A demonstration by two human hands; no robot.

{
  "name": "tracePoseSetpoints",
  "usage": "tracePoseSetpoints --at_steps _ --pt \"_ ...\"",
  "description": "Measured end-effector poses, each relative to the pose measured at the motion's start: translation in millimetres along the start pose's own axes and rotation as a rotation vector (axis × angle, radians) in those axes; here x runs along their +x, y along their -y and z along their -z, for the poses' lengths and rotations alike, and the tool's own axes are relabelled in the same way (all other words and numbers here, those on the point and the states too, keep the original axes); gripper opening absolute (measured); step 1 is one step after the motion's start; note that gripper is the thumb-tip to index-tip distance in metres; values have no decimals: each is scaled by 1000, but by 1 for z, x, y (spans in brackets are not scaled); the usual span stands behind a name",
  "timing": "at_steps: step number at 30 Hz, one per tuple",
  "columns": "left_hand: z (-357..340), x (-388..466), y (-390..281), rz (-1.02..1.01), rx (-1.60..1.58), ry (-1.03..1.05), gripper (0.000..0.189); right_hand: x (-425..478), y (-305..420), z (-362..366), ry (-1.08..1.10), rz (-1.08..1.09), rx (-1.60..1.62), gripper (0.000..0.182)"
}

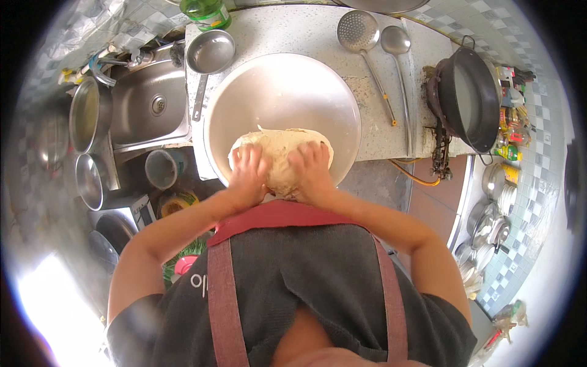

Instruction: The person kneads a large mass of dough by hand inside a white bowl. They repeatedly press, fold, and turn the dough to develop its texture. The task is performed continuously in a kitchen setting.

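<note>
A large lump of pale dough (280,158) lies in the near part of a wide metal bowl (286,94). My left hand (249,169) is on the dough's left side, its fingers spread over the top and the heel of the hand near the bowl's close rim. On the right side my right hand (313,167) grips the dough in the same way, slightly blurred. Both thumbs are partly hidden. The front of the bowl is close against my red apron (293,214), and the hands and dough cover part of its near rim.
Left of the bowl lie a metal ladle (211,51) and a steel sink (151,98). A green bottle (206,13) stands at the back. A skimmer (358,31) and a second ladle (395,40) lie to the right, before a dark wok (472,98) on a burner.
</note>
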State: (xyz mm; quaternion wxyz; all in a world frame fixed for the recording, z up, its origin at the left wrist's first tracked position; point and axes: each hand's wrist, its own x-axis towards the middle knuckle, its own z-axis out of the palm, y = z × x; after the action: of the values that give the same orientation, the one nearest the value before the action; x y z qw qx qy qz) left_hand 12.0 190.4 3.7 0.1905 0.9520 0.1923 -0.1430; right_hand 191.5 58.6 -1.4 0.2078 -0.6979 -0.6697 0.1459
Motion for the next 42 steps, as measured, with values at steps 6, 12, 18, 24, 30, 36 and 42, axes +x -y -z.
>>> tracePoseSetpoints --at_steps 6,12,18,24,30,36,42 --pt "-39 75 44 52 147 -120 74 60 -60 -49 -23 69 -171 48" --pt "20 170 91 190 -255 -172 106 175 -127 -29 161 -338 180 91" --pt "20 19 24 -138 2 -109 95 39 -29 23 243 72 0 62" --pt "-70 30 11 -129 237 -168 46 18 -41 -45 -176 325 -94 16" --pt "20 155 66 243 -197 -234 113 158 -109 -40 -80 -139 3 81" --pt "29 107 65 -175 -13 -27 96 104 -75 -4 301 -8 -3 72" --pt "-64 18 0 -389 209 -419 38 -20 -26 -60 -69 262 -32 22"
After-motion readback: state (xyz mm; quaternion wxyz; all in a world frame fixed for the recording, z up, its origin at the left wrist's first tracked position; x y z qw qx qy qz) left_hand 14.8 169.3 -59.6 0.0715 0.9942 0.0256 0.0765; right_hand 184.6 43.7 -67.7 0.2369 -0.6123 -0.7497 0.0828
